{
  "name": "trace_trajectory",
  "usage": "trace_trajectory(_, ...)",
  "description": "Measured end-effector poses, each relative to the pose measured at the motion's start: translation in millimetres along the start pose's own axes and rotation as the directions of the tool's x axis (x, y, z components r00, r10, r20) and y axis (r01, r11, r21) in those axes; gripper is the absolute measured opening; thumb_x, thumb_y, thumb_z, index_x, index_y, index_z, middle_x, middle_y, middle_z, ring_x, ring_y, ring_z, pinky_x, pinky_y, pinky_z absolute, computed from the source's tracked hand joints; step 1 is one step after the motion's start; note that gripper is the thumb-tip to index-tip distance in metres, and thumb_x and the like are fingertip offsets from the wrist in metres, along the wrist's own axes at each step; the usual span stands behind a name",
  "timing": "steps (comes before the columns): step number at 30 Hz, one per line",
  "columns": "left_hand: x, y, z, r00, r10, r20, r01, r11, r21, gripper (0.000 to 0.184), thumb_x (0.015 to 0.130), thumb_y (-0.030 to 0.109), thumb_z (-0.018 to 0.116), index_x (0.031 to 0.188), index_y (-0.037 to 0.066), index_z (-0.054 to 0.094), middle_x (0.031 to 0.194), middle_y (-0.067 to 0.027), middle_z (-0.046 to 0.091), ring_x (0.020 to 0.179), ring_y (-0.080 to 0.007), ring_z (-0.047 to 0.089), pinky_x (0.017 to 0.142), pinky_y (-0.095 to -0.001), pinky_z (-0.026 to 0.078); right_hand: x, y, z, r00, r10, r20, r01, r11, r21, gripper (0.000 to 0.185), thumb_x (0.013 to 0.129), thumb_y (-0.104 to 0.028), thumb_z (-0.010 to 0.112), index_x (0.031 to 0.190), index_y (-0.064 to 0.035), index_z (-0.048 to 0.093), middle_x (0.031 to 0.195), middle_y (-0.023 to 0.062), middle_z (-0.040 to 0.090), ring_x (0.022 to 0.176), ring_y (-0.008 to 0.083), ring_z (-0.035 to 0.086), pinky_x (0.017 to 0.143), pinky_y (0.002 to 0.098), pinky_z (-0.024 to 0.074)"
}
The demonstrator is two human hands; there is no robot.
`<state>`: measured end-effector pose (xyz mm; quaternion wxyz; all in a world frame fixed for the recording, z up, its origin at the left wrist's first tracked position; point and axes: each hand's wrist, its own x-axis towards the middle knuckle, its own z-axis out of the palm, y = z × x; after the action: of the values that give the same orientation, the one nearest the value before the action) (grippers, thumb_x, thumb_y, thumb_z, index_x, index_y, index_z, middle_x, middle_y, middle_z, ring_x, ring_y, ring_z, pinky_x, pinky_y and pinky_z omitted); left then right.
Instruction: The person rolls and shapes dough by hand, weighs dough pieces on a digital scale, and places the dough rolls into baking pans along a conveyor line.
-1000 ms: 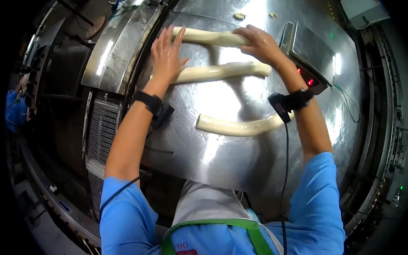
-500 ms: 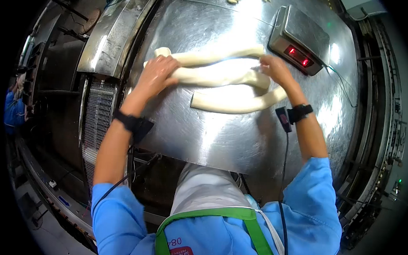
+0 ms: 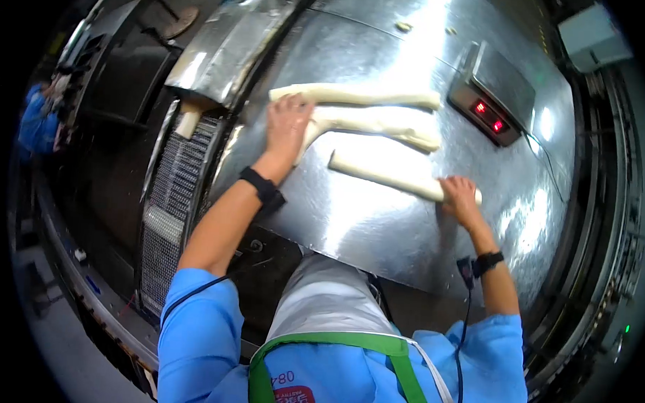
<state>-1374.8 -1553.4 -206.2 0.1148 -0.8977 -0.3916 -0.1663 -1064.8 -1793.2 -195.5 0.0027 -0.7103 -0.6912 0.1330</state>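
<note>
Three long, pale dough rolls lie across the steel table. The back dough roll (image 3: 372, 96) is nearly straight. The middle dough roll (image 3: 368, 123) bends toward me at its left end, partly under my left hand (image 3: 288, 126). That hand lies over the rolls with its fingers outstretched, fingertips at the back roll's left end. Closest to me, the front dough roll (image 3: 387, 177) slants down to the right. My right hand (image 3: 460, 196) has its fingers curled over this roll near its right end, and a short tip shows beyond them.
A digital scale (image 3: 498, 94) with red digits stands on the steel table (image 3: 378, 232) at right. Left of the table runs a mesh conveyor (image 3: 169, 232) under a metal housing (image 3: 221, 56), a pale piece (image 3: 189, 122) at its mouth. Another person (image 3: 39, 124) is far left.
My right hand has moved from the middle roll's right end toward me, onto the front roll. The front roll now lies straighter; the middle roll's left end bends toward me. A pale piece has appeared on the conveyor.
</note>
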Motion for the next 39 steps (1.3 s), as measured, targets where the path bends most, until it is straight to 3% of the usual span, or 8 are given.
trace_trajectory(4,-14,48,12,0.905,0.423,0.054,-0.255,0.640,-0.725,0.028,0.077,0.023,0.050,0.098,0.004,0.051,0.099,-0.0131,0.051,0.096,-0.0259,0.045,0.086,-0.0393,0.032,12,-33,9,0.975,-0.210,-0.069,0.207,0.977,-0.048,0.047,0.056,-0.004,0.064,0.101,-0.0140,0.054,0.100,0.0063,0.048,0.095,0.0254,0.045,0.082,0.0369,0.0334)
trace_trajectory(8,-39,32,-28,0.810,0.481,0.335,-0.274,0.817,-0.508,0.044,0.059,0.024,0.067,0.098,0.010,0.053,0.100,-0.0084,0.051,0.098,-0.0232,0.044,0.085,-0.0360,0.031,53,-76,-11,0.993,-0.113,-0.027,0.116,0.981,0.158,0.043,0.055,-0.006,0.065,0.097,-0.0107,0.054,0.103,0.0091,0.047,0.095,0.0270,0.044,0.082,0.0383,0.0352)
trace_trajectory(13,-69,-25,-9,0.994,0.068,0.088,-0.058,0.991,-0.118,0.039,0.063,0.017,0.062,0.100,0.010,0.052,0.103,-0.0107,0.050,0.104,-0.0242,0.042,0.091,-0.0364,0.028,107,-90,-9,0.898,-0.260,-0.356,0.289,0.957,0.028,0.040,0.055,-0.014,0.067,0.092,-0.0063,0.055,0.117,0.0177,0.040,0.108,0.0359,0.036,0.091,0.0441,0.0286)
trace_trajectory(18,-88,-129,-13,0.796,-0.548,-0.258,0.573,0.819,0.025,0.035,0.066,0.014,0.056,0.100,0.007,0.053,0.103,-0.0117,0.050,0.104,-0.0246,0.041,0.088,-0.0377,0.029,146,-40,7,0.902,-0.381,-0.202,0.383,0.923,-0.031,0.046,0.065,-0.024,0.063,0.104,-0.0046,0.049,0.124,0.0210,0.033,0.108,0.0372,0.037,0.088,0.0430,0.0329)
trace_trajectory(28,-144,-224,-17,0.507,-0.752,0.421,0.857,0.492,-0.154,0.044,0.062,0.025,0.064,0.099,0.002,0.053,0.076,-0.0126,0.058,0.073,-0.0274,0.057,0.067,-0.0370,0.044,96,-90,16,0.975,-0.222,0.005,0.219,0.959,-0.179,0.061,0.053,-0.018,0.066,0.110,-0.0058,0.045,0.119,0.0227,0.035,0.105,0.0380,0.038,0.087,0.0422,0.0334)
trace_trajectory(30,-162,-221,-44,0.525,-0.627,0.576,0.698,-0.070,-0.713,0.039,0.067,0.029,0.060,0.094,0.001,0.055,0.066,-0.0081,0.055,0.062,-0.0217,0.055,0.060,-0.0325,0.046,108,-87,14,0.982,-0.189,0.002,0.187,0.967,-0.174,0.061,0.053,-0.016,0.065,0.109,-0.0055,0.045,0.116,0.0213,0.039,0.103,0.0357,0.041,0.085,0.0388,0.0350)
trace_trajectory(33,-185,-208,-98,0.614,-0.560,0.555,0.203,-0.568,-0.798,0.036,0.071,0.029,0.054,0.091,0.000,0.053,0.072,-0.0071,0.054,0.064,-0.0157,0.053,0.058,-0.0298,0.045,118,-141,-20,0.888,-0.208,0.410,-0.204,0.620,0.757,0.046,0.065,-0.018,0.053,0.106,0.0019,0.046,0.085,0.0035,0.049,0.077,0.0128,0.044,0.068,0.0237,0.0349)
trace_trajectory(39,-278,-222,-215,0.392,-0.794,0.464,-0.301,-0.588,-0.751,0.041,0.068,0.022,0.056,0.102,0.001,0.046,0.086,-0.0128,0.052,0.075,-0.0209,0.052,0.063,-0.0328,0.046,127,-333,-82,0.862,-0.438,0.255,0.068,0.599,0.798,0.049,0.067,-0.024,0.054,0.107,0.0026,0.046,0.088,0.0067,0.051,0.078,0.0135,0.047,0.065,0.0250,0.0383)
